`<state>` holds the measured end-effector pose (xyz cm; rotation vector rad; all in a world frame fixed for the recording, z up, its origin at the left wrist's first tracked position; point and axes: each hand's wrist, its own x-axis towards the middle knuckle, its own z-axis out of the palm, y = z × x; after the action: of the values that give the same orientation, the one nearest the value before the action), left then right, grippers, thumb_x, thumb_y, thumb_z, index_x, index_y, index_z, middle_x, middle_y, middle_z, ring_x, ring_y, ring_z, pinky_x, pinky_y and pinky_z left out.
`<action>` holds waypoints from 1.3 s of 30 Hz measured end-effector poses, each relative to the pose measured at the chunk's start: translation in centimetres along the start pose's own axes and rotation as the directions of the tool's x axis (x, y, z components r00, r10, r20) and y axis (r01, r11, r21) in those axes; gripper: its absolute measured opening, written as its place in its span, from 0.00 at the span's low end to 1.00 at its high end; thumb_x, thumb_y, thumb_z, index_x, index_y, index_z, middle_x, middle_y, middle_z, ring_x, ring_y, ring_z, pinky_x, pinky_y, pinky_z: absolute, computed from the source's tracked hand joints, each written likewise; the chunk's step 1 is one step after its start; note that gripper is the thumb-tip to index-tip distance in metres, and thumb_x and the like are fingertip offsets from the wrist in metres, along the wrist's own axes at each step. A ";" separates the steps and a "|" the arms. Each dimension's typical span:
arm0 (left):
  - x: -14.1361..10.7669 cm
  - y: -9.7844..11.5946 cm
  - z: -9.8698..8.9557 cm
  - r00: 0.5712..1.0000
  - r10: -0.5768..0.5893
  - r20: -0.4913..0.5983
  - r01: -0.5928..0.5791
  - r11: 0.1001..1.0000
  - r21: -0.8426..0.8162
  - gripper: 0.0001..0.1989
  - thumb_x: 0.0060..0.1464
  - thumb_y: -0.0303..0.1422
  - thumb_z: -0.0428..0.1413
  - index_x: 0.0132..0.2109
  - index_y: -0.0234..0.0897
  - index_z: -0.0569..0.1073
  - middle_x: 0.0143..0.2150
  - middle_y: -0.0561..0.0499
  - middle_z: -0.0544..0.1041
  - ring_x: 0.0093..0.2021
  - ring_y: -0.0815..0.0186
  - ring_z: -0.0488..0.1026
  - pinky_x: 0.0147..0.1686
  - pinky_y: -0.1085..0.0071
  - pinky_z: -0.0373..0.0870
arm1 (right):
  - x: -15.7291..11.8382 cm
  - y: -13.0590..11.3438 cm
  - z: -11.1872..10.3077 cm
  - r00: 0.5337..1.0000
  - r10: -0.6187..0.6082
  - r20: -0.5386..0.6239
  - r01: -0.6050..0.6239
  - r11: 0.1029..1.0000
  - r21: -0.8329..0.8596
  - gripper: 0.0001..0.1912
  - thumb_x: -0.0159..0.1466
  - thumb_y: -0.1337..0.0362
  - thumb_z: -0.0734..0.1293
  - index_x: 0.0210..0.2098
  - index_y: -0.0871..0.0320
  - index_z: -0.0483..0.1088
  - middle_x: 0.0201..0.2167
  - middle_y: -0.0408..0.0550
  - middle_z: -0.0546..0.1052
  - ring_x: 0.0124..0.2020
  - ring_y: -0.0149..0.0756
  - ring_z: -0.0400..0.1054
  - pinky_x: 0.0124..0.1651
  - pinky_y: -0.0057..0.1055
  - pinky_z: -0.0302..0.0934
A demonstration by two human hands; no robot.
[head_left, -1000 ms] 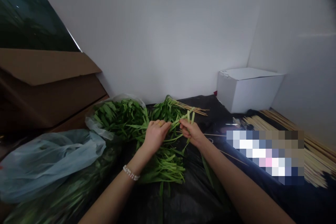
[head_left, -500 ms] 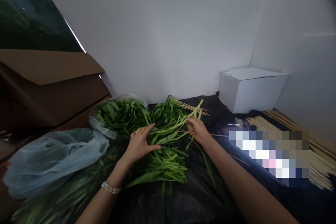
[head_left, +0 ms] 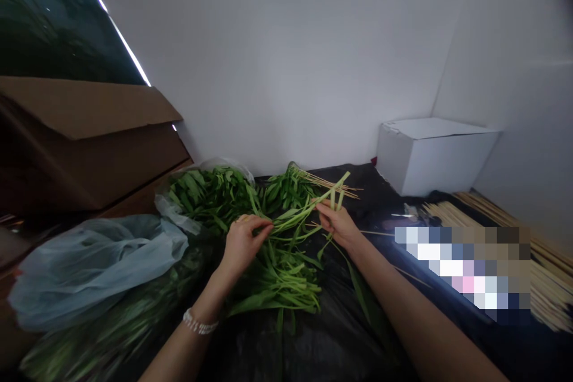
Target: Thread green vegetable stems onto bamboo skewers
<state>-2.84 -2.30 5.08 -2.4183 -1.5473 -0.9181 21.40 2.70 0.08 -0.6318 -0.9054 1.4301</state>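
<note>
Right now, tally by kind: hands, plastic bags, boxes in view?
Hands: 2, left hand, right hand
Plastic bags: 2, pale blue bag, clear bag
Boxes: 2, cardboard box, white box
Total: 6

Passage over black sheeting beside greens, plastic bag blocking left

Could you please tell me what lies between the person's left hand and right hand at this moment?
In the head view, long pale-green stems of leafy greens span the gap between the left hand and the right hand, and both hands are gripping them.
</note>
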 end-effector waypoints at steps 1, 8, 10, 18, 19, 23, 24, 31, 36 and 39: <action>0.0 0.1 0.3 1.000 -0.001 0.028 0.000 1.000 0.020 0.08 0.58 0.37 0.56 0.37 0.42 0.80 0.36 0.50 0.80 0.40 0.62 0.73 0.43 0.65 0.66 | 0.0 0.0 0.0 1.000 0.000 0.009 0.000 1.000 -0.004 0.18 0.48 0.57 0.75 0.36 0.60 0.77 0.13 0.36 0.64 0.12 0.20 0.46 0.14 0.23 0.32; -0.1 1.1 1.4 0.986 -0.033 0.165 -0.004 0.976 0.220 0.07 0.56 0.35 0.58 0.40 0.47 0.80 0.40 0.50 0.80 0.44 0.57 0.70 0.41 0.62 0.61 | -0.2 0.1 0.3 0.999 0.003 0.048 -0.001 0.999 -0.044 0.17 0.50 0.57 0.74 0.35 0.61 0.77 0.09 0.32 0.57 0.11 0.20 0.43 0.15 0.24 0.32; -0.1 1.3 1.6 0.983 -0.044 0.179 -0.002 0.968 0.249 0.07 0.56 0.35 0.57 0.40 0.47 0.80 0.39 0.50 0.80 0.44 0.57 0.70 0.40 0.63 0.59 | -0.2 0.1 0.3 0.999 0.003 0.052 0.000 0.999 -0.054 0.17 0.50 0.57 0.74 0.35 0.61 0.77 0.08 0.32 0.56 0.11 0.20 0.43 0.14 0.24 0.32; -0.1 1.4 2.0 0.995 -0.087 0.040 0.076 0.972 0.221 0.07 0.52 0.31 0.55 0.33 0.42 0.79 0.35 0.49 0.79 0.41 0.57 0.70 0.39 0.64 0.61 | -0.2 0.6 0.5 0.999 0.012 0.035 -0.010 0.999 -0.051 0.15 0.49 0.56 0.75 0.30 0.61 0.74 0.07 0.31 0.56 0.10 0.20 0.43 0.14 0.23 0.33; 0.0 1.3 2.0 0.994 -0.105 0.017 0.100 0.978 0.181 0.08 0.51 0.31 0.55 0.31 0.41 0.79 0.34 0.49 0.79 0.41 0.58 0.70 0.39 0.64 0.62 | -0.3 0.7 0.6 0.999 0.020 0.034 -0.019 0.999 -0.044 0.15 0.49 0.56 0.75 0.29 0.61 0.73 0.07 0.31 0.57 0.10 0.19 0.43 0.14 0.23 0.33; 0.6 0.2 2.4 0.946 -0.320 -0.044 0.305 0.930 -0.203 0.07 0.47 0.32 0.54 0.26 0.39 0.76 0.30 0.52 0.77 0.37 0.62 0.70 0.39 0.67 0.63 | -0.5 1.2 0.9 0.996 0.073 0.051 -0.073 0.997 0.004 0.15 0.49 0.56 0.75 0.26 0.60 0.72 0.07 0.31 0.56 0.10 0.18 0.43 0.13 0.22 0.33; 0.8 -0.3 2.5 0.908 -0.417 -0.045 0.377 0.858 -0.348 0.07 0.45 0.33 0.54 0.25 0.38 0.76 0.29 0.53 0.76 0.35 0.63 0.70 0.38 0.68 0.64 | -0.5 1.3 0.9 0.995 0.089 0.054 -0.090 0.996 0.019 0.16 0.49 0.55 0.75 0.26 0.60 0.72 0.08 0.31 0.56 0.10 0.18 0.42 0.13 0.21 0.34; 1.6 -5.0 0.7 0.616 -0.784 -0.073 0.450 0.427 -0.785 0.10 0.38 0.39 0.55 0.27 0.36 0.70 0.24 0.55 0.71 0.25 0.68 0.66 0.26 0.73 0.61 | 0.7 0.9 -0.5 0.989 0.074 -0.131 -0.054 0.988 0.147 0.21 0.42 0.56 0.78 0.28 0.60 0.69 0.18 0.38 0.72 0.10 0.15 0.46 0.11 0.19 0.35; 2.0 -6.2 -2.2 0.657 -0.673 -0.340 0.293 0.644 -0.707 0.12 0.51 0.41 0.52 0.39 0.38 0.69 0.29 0.55 0.73 0.29 0.68 0.70 0.30 0.74 0.63 | 0.7 1.6 -0.4 0.987 0.075 -0.141 -0.060 0.992 0.109 0.19 0.43 0.56 0.78 0.27 0.60 0.69 0.22 0.43 0.76 0.10 0.15 0.47 0.11 0.20 0.35; 2.3 -4.4 -3.3 0.699 -0.514 -0.497 0.258 0.829 -0.495 0.12 0.56 0.40 0.52 0.44 0.39 0.69 0.24 0.59 0.65 0.25 0.70 0.64 0.27 0.76 0.60 | 0.4 1.9 0.0 0.990 0.087 -0.115 -0.077 0.993 0.090 0.19 0.45 0.56 0.77 0.26 0.60 0.69 0.23 0.44 0.76 0.09 0.16 0.47 0.11 0.21 0.35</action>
<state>-7.39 0.16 8.10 -1.6514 -1.7353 -2.0357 20.34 3.23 -1.45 -0.6892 -0.7283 1.4798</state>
